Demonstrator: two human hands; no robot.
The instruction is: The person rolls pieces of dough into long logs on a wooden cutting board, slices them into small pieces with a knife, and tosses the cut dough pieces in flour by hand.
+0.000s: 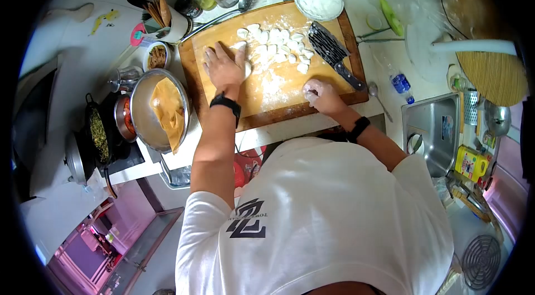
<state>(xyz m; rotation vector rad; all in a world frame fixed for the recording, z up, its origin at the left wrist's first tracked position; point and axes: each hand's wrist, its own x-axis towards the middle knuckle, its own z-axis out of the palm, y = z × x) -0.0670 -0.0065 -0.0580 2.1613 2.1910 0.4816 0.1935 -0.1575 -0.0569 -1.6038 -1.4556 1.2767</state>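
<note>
On the wooden board (253, 108), dusted with flour, lie several small white dough pieces (272, 48). My left hand (224, 66) rests palm down on the board's left part, fingers spread, with dough showing beside and partly under its right edge. Near the board's front right, my right hand (320, 95) has its fingers curled; whatever they hold, if anything, is too small to make out. A floury cleaver (327, 47) lies on the right side of the board, its dark handle toward the lower right corner. A bowl of white flour (319, 1) stands at the board's back edge.
Left of the board are a large metal bowl (146, 122) with brown paper, a small bowl of food (157, 56) and a utensil holder (177, 26). A dark pan (100, 133) sits farther left. On the right are a spoon (374, 91), a bottle (401, 84) and a sink (437, 119).
</note>
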